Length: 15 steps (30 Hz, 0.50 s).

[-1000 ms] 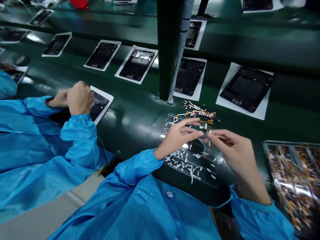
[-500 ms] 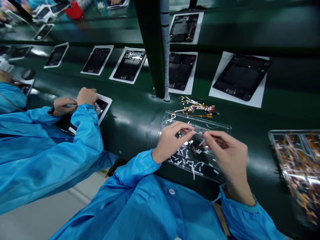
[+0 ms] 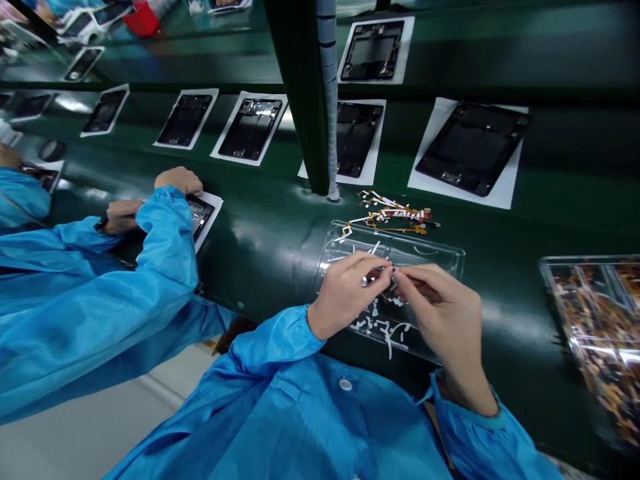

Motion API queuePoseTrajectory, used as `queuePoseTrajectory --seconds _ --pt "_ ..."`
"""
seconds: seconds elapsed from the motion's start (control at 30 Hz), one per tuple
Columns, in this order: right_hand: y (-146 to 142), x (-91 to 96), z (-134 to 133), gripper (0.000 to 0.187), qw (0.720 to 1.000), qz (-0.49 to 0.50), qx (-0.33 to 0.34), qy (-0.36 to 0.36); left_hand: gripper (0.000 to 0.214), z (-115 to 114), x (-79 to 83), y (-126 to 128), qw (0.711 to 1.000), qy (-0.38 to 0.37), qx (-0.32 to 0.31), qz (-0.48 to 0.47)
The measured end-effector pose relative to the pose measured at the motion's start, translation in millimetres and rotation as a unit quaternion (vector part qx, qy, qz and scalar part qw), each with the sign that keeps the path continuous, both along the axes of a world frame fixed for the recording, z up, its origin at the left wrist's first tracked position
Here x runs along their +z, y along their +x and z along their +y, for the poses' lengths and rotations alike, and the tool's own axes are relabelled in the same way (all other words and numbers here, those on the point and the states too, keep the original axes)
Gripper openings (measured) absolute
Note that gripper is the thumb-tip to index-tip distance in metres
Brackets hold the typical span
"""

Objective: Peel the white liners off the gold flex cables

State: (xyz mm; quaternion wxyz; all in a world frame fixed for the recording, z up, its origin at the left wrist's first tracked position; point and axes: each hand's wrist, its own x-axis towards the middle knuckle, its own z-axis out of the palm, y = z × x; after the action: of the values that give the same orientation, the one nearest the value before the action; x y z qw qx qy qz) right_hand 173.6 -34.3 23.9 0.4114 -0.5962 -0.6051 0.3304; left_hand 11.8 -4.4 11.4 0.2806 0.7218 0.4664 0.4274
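Note:
My left hand (image 3: 345, 293) and my right hand (image 3: 440, 317) meet fingertip to fingertip over a clear plastic tray (image 3: 440, 253) on the green belt. Both pinch one small part between them, too small to name. White paper scraps (image 3: 385, 330) litter the tray under my hands. A pile of orange and white flex cables (image 3: 393, 215) lies just beyond the tray.
A co-worker in a blue coat (image 3: 100, 280) works at my left on a black device (image 3: 200, 213). Black tablet shells on white sheets, like one (image 3: 473, 147) at the right, line the green conveyor (image 3: 270, 233). A green post (image 3: 300, 93) stands ahead. A tray of cables (image 3: 595, 320) sits right.
My hands have drawn together, fingertips now touching over the tray. The co-worker's arm has shifted over the device. The view has tilted slightly down.

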Motion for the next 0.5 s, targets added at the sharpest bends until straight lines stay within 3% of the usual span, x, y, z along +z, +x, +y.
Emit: queuePoseTrajectory --seconds 0.2,0.33,0.5 --pt "-5.0 -3.1 0.6 0.014 1.0 -0.012 -0.003 -0.001 0.01 -0.2 -6.3 -1.1 1.0 -0.018 0.006 0.026" --pt "3.5 -9.1 2.2 0.019 0.999 -0.006 -0.016 -0.035 0.006 5.3 -9.9 -8.7 0.993 -0.113 -0.009 0.012" --pt "9.1 -12.9 3.4 0.024 0.994 0.031 0.028 -0.097 0.026 8.4 -8.4 -16.9 0.975 -0.194 -0.057 -0.094"
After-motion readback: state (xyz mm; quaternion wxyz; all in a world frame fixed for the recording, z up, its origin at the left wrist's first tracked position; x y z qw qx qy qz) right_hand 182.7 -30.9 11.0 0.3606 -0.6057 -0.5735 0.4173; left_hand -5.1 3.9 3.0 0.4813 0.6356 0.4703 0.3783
